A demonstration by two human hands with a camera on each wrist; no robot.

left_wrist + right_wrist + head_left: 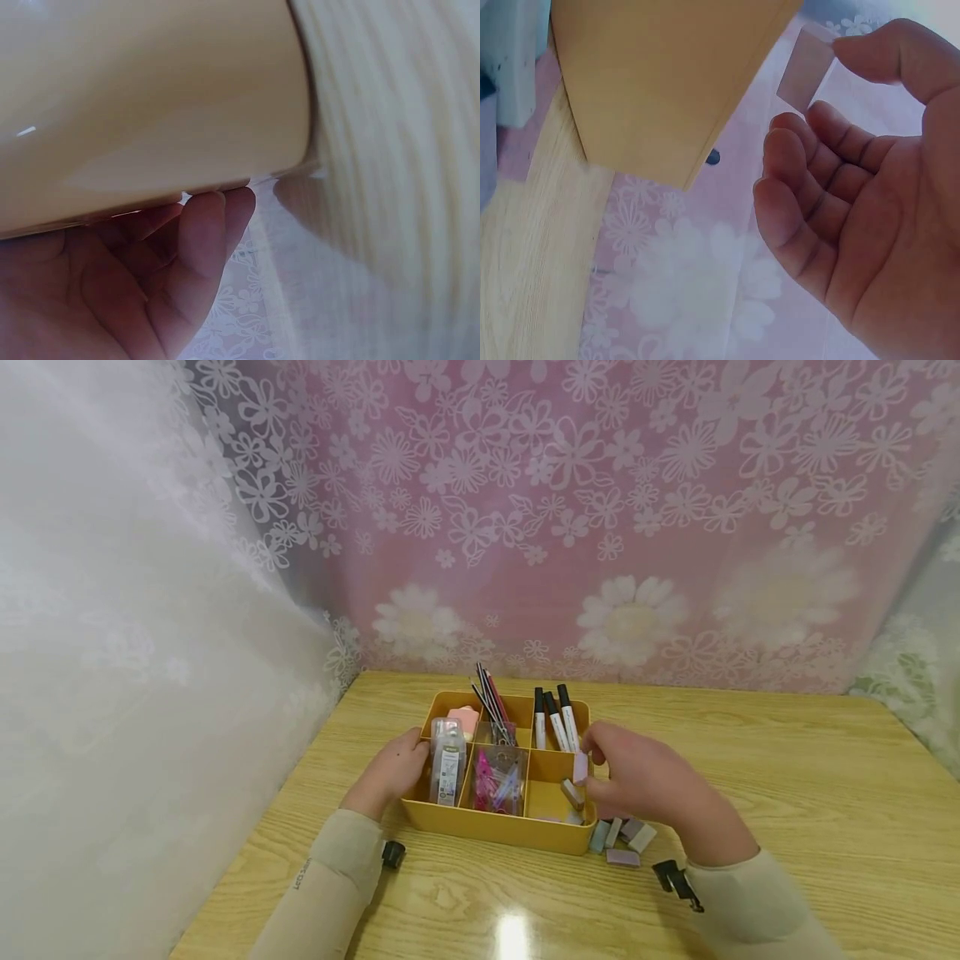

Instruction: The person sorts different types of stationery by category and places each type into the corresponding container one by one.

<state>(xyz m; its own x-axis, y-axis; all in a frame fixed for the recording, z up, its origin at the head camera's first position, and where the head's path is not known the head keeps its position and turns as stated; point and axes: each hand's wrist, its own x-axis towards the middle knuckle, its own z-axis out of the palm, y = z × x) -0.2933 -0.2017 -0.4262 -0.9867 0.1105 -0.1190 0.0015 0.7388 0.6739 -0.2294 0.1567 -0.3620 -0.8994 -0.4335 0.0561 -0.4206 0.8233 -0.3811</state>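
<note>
My right hand [637, 772] pinches a small light-purple eraser-like block [581, 769] between thumb and forefinger, over the right wall of a yellow divided organizer box [491, 832]. In the right wrist view the pinched block [808, 69] hangs at the fingertips, beside the box's outer wall [660, 82]. My left hand [392, 772] holds the box's left side at its rim; in the left wrist view its fingers [202, 236] lie against the wall's edge. A grey-brown block [572, 793] and other blocks lie in the front right compartment. More blocks [622, 857] lie on the table just outside.
Other compartments hold black-capped markers [557, 722], pencils [491, 702], a clear bottle-shaped pack [447, 768], a clear pack with pink and purple pieces [497, 783], and a pink item [465, 718]. The wooden table [787, 760] meets a pink floral curtain [525, 527] behind.
</note>
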